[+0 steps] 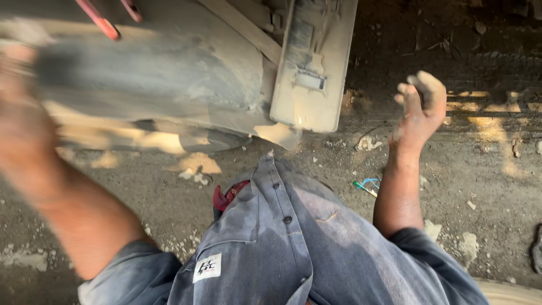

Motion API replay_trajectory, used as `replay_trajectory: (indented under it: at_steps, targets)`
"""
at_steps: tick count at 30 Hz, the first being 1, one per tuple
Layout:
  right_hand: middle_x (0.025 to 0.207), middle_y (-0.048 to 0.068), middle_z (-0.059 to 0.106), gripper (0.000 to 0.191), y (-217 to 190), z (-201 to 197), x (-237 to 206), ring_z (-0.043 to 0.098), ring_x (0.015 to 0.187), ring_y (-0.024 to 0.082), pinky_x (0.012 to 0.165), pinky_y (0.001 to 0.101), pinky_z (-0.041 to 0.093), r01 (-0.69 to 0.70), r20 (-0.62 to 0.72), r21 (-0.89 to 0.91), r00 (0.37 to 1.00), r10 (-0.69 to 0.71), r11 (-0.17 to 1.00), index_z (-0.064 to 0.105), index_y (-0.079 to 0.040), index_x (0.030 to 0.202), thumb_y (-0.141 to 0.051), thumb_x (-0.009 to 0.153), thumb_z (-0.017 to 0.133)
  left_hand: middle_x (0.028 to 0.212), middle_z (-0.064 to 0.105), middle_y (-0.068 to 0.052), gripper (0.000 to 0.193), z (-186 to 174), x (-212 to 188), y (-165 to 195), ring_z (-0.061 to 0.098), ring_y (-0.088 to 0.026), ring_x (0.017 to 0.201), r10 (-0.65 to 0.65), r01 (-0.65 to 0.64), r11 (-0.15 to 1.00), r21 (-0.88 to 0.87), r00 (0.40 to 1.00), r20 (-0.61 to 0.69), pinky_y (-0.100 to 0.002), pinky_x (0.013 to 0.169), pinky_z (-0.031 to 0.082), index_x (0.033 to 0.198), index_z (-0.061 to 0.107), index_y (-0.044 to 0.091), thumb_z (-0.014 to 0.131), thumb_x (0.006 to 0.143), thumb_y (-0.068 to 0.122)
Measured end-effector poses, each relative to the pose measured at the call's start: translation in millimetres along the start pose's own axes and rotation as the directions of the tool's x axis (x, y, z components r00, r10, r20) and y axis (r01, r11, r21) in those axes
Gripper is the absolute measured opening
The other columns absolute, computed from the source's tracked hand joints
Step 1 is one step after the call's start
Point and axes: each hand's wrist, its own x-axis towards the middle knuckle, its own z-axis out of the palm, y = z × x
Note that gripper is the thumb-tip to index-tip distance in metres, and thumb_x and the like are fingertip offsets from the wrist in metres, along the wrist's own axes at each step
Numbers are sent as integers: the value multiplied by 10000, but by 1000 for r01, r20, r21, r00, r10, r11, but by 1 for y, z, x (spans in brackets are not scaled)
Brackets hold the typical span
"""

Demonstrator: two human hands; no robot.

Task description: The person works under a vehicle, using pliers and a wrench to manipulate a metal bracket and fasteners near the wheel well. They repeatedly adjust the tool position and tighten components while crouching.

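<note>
I look straight down my grey-blue work shirt [282, 237] at a dirt floor. My left hand [20, 107] is raised at the far left, blurred by motion, against a dusty grey curved machine body [158, 73]; what it holds cannot be made out. My right hand [420, 104] hangs free in the air at the right, dusty, fingers curled loosely into a fist with nothing visible in it. A dusty flat beige panel [313, 62] hangs from the machine between my two hands.
The ground [480, 181] is packed dirt with pale dust patches and small stones. A bit of blue and green wire [367, 185] lies by my right forearm. Two red rods [101, 20] show at the top left. A red rag [226, 197] sticks out near my shirt.
</note>
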Motion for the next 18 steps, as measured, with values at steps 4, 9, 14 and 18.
replay_trajectory:
  at_steps: [4, 9, 14, 18]
  targets:
    - [1249, 114, 714, 248, -27, 31, 3, 731, 1084, 184, 952, 295, 641, 122, 391, 75, 909, -142, 990, 643, -40, 1325, 35, 1097, 706, 1142, 715, -93, 132, 61, -57, 95, 670, -256, 1121, 254, -190, 903, -384, 960, 121, -405, 1009, 557, 1106, 752, 48, 780, 1009, 135]
    - [1326, 140, 564, 495, -59, 66, 10, 653, 1125, 156, 887, 288, 622, 305, 763, -46, 626, -164, 951, 558, -27, 1408, -73, 963, 769, 1087, 717, -69, 199, 180, -69, 170, 661, -260, 1083, 379, -248, 864, -439, 893, 243, -428, 970, 546, 1082, 785, 89, 844, 926, 198]
    - [1257, 107, 692, 348, -54, 69, 34, 705, 1125, 185, 931, 312, 624, 430, 741, -142, 643, -192, 892, 702, -32, 1304, -101, 995, 844, 1125, 722, -84, 268, 217, -60, 196, 673, -290, 1105, 322, -218, 898, -383, 918, 233, -446, 966, 555, 1123, 711, 70, 830, 915, 192]
    - [1205, 78, 719, 282, -37, 72, 42, 741, 1097, 180, 924, 294, 644, 329, 732, -179, 674, -98, 927, 738, -54, 1240, -137, 989, 835, 1097, 718, -140, 339, 198, -76, 183, 682, -327, 1066, -4, 20, 997, -70, 975, 221, -452, 941, 556, 1220, 691, 71, 813, 954, 240]
